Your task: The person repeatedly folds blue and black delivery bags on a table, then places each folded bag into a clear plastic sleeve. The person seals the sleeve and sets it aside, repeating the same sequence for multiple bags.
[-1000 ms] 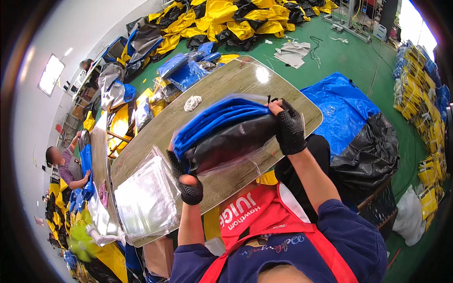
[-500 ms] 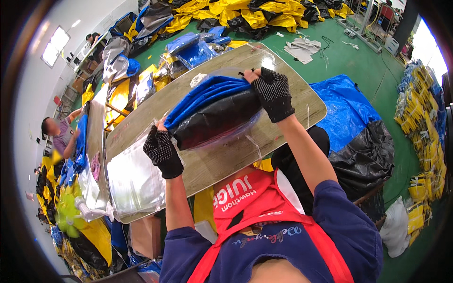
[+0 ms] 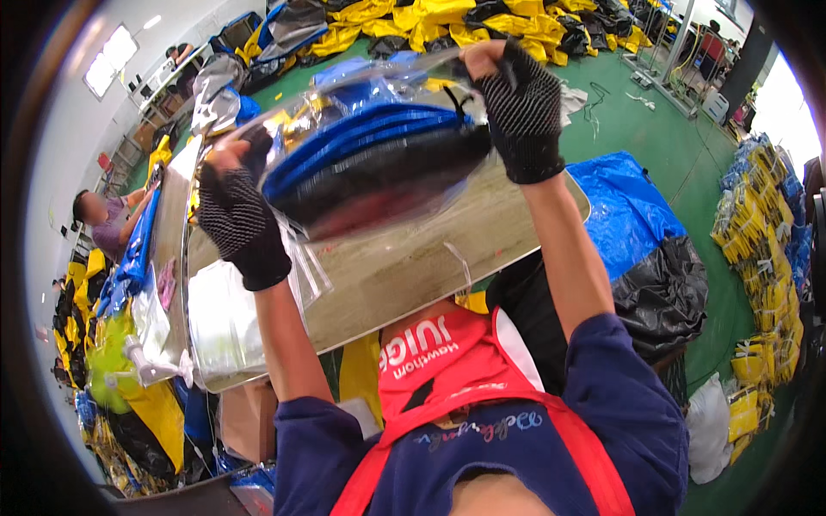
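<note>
1. Head view: the blue-and-black bundle (image 3: 379, 159) now hangs inside its clear bag (image 3: 422, 82), above the bench (image 3: 387, 288).
2. Left hand (image 3: 241, 219) and right hand (image 3: 522, 112) have risen and spread, each grip apparently closed on the bag's upper edge (blur softens the fingertips).
3. So the bag seemingly carries the bundle.

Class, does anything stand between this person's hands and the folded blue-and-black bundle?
Yes, thin film: the clear plastic bag encloses the blue-and-black bundle, and the left hand and right hand grip the bag at opposite ends. Nothing else visibly intervenes.
</note>
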Demonstrator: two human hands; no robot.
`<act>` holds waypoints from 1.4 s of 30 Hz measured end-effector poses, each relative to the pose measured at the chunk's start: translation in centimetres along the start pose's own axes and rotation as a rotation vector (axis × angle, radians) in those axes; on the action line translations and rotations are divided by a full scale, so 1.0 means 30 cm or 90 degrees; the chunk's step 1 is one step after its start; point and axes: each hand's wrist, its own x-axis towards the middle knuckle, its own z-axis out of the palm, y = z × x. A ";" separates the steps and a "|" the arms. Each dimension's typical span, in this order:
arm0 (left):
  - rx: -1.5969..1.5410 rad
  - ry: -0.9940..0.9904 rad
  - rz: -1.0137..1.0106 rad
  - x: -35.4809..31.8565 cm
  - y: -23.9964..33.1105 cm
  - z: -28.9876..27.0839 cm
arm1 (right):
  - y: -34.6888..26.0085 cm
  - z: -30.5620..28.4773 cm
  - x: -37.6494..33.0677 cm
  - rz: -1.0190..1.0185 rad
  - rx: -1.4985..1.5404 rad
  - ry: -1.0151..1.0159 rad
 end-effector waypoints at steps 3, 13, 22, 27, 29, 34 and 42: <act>-0.256 0.054 -0.135 -0.007 0.159 -0.071 | -0.119 -0.024 0.039 -0.082 0.102 0.037; -0.275 -0.342 -0.613 -0.209 -0.267 0.053 | 0.421 0.075 -0.288 0.187 -0.324 -0.116; -0.346 -0.365 -0.777 -0.513 -0.874 0.204 | 0.747 0.172 -0.531 0.401 -0.541 -0.478; -0.369 -0.462 -0.753 -0.421 -0.793 0.224 | 0.684 0.262 -0.414 0.092 -0.421 -0.466; -0.408 -0.447 -0.832 -0.402 -0.767 0.229 | 0.624 0.408 -0.435 0.102 -0.227 -0.587; -0.381 -0.433 -0.748 -0.412 -0.810 0.246 | 0.617 0.624 -0.460 -0.077 -0.316 -0.682; -0.433 -0.393 -0.717 -0.399 -0.739 0.220 | 1.040 0.350 -0.163 0.331 -0.394 -0.307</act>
